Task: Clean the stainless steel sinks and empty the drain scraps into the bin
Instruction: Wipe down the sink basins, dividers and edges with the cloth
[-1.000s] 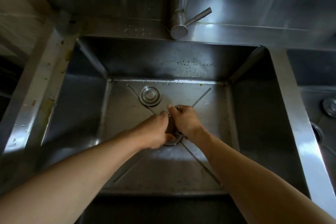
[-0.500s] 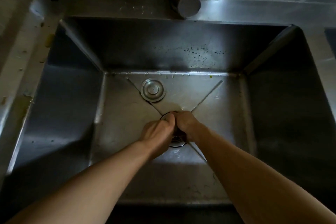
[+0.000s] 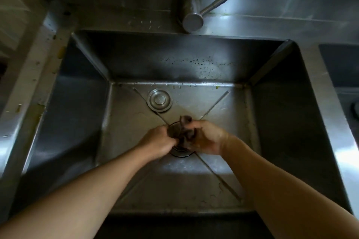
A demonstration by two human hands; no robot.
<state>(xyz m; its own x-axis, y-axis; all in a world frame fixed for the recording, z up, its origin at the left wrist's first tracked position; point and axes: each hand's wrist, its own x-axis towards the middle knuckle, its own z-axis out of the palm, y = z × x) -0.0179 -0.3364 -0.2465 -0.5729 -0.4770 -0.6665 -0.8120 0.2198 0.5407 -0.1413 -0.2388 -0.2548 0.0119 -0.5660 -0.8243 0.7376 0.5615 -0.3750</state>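
Both my hands are down in the stainless steel sink (image 3: 73,114), over the round drain opening (image 3: 181,152) in its floor. My left hand (image 3: 157,141) and my right hand (image 3: 208,137) each grip an end of a dark, wet, bunched cloth (image 3: 184,129) held just above the drain. The cloth hides most of the drain; whether a strainer sits in it I cannot tell. A round metal drain plug (image 3: 159,100) lies on the sink floor behind the hands, to the left.
A steel tap with a side lever (image 3: 194,6) rises from the back ledge. The left rim (image 3: 29,91) carries bits of food scrap and yellowish stains. A second basin (image 3: 342,68) lies to the right, past a steel divider. Water drops dot the back wall.
My hands, pressed together over the drain before, have drawn apart a little, and the dark cloth now shows between them. The camera view has pulled back and up.
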